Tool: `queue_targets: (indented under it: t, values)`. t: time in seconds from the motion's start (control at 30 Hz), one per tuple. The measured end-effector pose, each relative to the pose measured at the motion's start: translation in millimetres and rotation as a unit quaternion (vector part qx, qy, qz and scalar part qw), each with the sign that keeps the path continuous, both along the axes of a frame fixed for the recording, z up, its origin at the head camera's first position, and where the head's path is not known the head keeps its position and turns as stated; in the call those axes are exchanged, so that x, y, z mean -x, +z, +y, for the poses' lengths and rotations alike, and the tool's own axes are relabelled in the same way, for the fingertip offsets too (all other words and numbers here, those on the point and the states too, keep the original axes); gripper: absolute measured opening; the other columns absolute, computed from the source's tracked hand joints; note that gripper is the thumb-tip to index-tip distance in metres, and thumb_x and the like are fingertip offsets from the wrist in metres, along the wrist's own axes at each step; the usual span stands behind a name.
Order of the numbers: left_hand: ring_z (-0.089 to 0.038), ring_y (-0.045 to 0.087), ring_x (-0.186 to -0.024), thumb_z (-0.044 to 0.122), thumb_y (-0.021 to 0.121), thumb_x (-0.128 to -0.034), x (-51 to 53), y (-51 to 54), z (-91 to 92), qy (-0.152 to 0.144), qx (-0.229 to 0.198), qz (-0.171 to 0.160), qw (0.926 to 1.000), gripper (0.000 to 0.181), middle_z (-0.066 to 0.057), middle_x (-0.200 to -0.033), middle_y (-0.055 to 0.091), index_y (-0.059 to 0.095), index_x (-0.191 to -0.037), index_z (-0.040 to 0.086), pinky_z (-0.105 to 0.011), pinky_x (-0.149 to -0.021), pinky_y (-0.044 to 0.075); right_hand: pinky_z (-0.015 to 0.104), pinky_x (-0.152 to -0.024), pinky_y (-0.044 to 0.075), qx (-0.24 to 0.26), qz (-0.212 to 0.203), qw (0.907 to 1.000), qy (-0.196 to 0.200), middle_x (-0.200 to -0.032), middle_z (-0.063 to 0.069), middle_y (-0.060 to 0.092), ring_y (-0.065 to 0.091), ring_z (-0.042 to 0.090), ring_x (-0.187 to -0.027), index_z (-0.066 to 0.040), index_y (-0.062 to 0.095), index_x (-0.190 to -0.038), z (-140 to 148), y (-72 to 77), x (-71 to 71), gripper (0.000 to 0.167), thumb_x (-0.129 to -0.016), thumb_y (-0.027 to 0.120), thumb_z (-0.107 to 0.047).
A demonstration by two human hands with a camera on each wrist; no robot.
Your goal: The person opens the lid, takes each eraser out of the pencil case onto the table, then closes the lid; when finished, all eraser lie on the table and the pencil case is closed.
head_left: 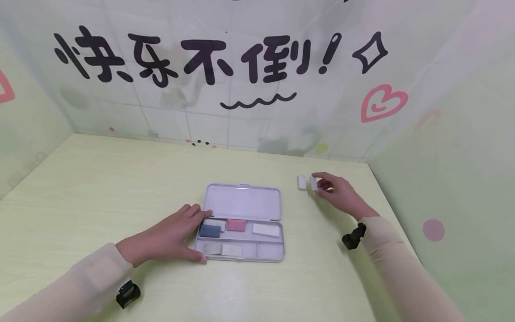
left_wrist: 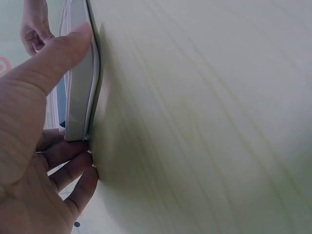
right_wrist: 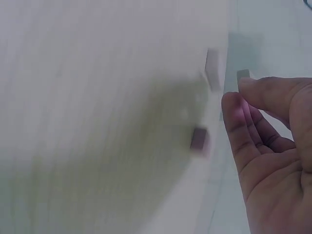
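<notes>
An open case (head_left: pixel 270 251) lies on the table with several small blocks in it: a blue one (head_left: pixel 210 230), a pink one (head_left: pixel 236 225) and whitish ones. Around its left end, my left hand (head_left: pixel 169 237) holds the case, thumb at the near edge; the left wrist view shows the thumb on the side wall (left_wrist: pixel 80 107). At the right, my right hand (head_left: pixel 342 194) pinches a pale block (head_left: pixel 314 183) between thumb and fingers, close beside a white block (head_left: pixel 301 182). In the right wrist view, a pale block (right_wrist: pixel 243 75) shows at the thumb tip of that hand (right_wrist: pixel 278 141).
A dark reddish block (right_wrist: pixel 199 139) and a pale block (right_wrist: pixel 213 70) stand on the table in the right wrist view, both blurred. The case's raised lid (head_left: pixel 243 202) lies toward the back. A printed wall sheet (head_left: pixel 241 125) borders the table (head_left: pixel 120 179) behind.
</notes>
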State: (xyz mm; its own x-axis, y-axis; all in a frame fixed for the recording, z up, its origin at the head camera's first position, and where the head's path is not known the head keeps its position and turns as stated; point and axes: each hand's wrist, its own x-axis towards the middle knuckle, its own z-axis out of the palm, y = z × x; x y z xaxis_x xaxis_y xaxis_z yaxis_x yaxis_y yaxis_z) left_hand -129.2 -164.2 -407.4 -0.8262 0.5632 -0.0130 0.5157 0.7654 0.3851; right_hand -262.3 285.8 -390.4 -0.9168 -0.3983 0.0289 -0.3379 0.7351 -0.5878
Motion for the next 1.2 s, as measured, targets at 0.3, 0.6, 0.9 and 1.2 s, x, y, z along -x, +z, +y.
queue_targets:
  t: [0.3,0.6,0.9,1.2]
  values:
    - [-0.016,0.044,-0.106,0.068,0.084,-0.0738,0.1,-1.3,-0.9,-0.006,-0.003,0.011,0.9999,0.109,-0.003,-0.122,0.054,0.050,-0.149,-0.003,-0.038,-0.093,0.049,0.031,-0.085,0.054,-0.033,-0.007,0.9973,-0.066,-0.125,0.032,0.067,0.067,0.043,-0.114,0.004,0.049,-0.150,48.5,-0.3,10.0,0.053,-0.100,0.064,-0.006]
    - [-0.017,0.045,-0.107,0.066,0.086,-0.0740,-1.0,0.4,-0.5,-0.002,-0.002,0.002,1.0000,0.108,-0.004,-0.123,0.054,0.049,-0.150,-0.002,-0.039,-0.094,0.049,0.031,-0.080,0.053,-0.066,-0.039,0.9938,-0.081,-0.116,0.033,0.067,0.067,0.040,-0.105,0.011,0.050,-0.145,70.8,-6.4,15.2,0.051,-0.099,0.066,-0.002]
    - [-0.018,0.045,-0.108,0.068,0.085,-0.0734,-0.8,-0.8,-0.4,-0.004,-0.004,0.004,1.0000,0.109,-0.004,-0.124,0.054,0.049,-0.150,-0.001,-0.040,-0.095,0.049,0.041,-0.088,0.054,-0.068,-0.080,0.9904,-0.090,-0.126,0.035,0.062,0.063,0.043,-0.114,0.011,0.047,-0.149,74.2,-7.2,15.6,0.052,-0.102,0.062,-0.007]
    - [-0.018,0.045,-0.108,0.068,0.084,-0.0735,-0.7,-1.4,-0.1,-0.002,0.000,0.005,1.0000,0.109,-0.004,-0.124,0.054,0.049,-0.150,-0.001,-0.039,-0.095,0.049,0.032,-0.085,0.051,-0.064,-0.097,0.9888,-0.093,-0.128,0.033,0.060,0.060,0.040,-0.114,0.012,0.044,-0.151,79.4,-8.4,14.9,0.055,-0.103,0.061,-0.009]
